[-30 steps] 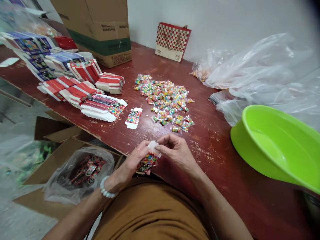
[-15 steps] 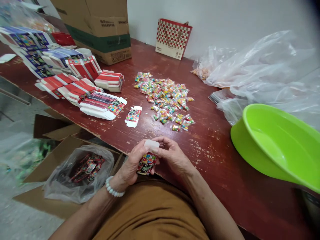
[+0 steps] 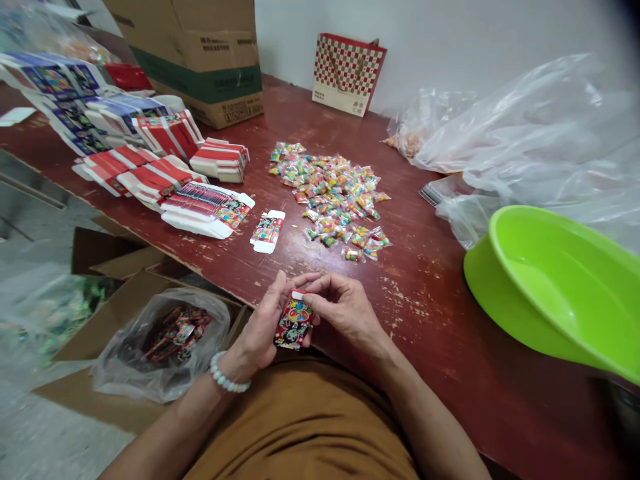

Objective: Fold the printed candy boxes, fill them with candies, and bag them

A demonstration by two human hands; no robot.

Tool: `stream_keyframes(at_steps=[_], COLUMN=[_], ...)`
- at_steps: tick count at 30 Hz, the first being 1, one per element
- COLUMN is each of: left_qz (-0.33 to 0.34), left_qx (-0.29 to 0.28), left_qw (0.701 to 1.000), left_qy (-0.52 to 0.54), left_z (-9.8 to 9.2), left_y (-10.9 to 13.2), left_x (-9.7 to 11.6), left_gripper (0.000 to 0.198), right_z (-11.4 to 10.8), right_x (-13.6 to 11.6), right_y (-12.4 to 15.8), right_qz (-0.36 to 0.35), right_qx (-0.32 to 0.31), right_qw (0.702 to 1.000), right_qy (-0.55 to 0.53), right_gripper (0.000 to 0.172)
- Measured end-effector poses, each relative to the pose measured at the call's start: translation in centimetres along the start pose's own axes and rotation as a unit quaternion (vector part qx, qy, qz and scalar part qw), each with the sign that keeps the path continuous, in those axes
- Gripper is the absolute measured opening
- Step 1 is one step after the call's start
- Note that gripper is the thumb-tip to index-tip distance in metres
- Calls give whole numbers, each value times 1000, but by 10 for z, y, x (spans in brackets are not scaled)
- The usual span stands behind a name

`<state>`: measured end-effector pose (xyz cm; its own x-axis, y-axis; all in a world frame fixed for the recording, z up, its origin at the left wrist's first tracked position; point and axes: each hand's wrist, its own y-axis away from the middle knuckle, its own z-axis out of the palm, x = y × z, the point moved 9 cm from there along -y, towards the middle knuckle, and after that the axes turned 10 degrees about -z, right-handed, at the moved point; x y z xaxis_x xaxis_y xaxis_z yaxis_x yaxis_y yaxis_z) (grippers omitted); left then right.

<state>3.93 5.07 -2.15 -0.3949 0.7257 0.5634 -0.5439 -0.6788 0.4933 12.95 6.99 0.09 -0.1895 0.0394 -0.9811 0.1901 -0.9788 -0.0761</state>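
Observation:
Both my hands hold one small printed carton (image 3: pixel 294 323) over the near edge of the red-brown table (image 3: pixel 430 313). My left hand (image 3: pixel 263 327), with a white bead bracelet at the wrist, cups the carton from the left. My right hand (image 3: pixel 345 310) pinches its top end, and the white flap is pressed down. A heap of wrapped coloured candies (image 3: pixel 333 193) lies beyond my hands. One flat carton blank (image 3: pixel 267 231) rests between the hands and that heap.
Stacks of flat red and blue carton blanks (image 3: pixel 150 167) cover the table's left. A big cardboard box (image 3: pixel 200 53) and checked paper bag (image 3: pixel 349 73) stand at the back. A green basin (image 3: pixel 555 287) and clear plastic bags (image 3: pixel 530 147) fill the right. A bag of filled cartons (image 3: pixel 170 337) sits below left.
The carton's white end flap stood up between my fingers before; now it is folded down onto the carton. My hands stayed at the same spot by the table edge.

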Motion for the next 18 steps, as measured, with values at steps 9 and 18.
stream_keyframes(at_steps=[9, 18], left_qz=[-8, 18], left_qx=[13, 44], left_qw=[999, 999], left_qy=[-51, -14], left_z=[-13, -22], left_y=[-2, 0], left_x=[-6, -2], left_gripper=[71, 41], right_z=[6, 13], right_x=[-5, -15], right_y=[0, 16], right_qz=[-14, -165], right_qx=[1, -57], right_qw=[1000, 968], right_qy=[-14, 181], right_gripper=[18, 13])
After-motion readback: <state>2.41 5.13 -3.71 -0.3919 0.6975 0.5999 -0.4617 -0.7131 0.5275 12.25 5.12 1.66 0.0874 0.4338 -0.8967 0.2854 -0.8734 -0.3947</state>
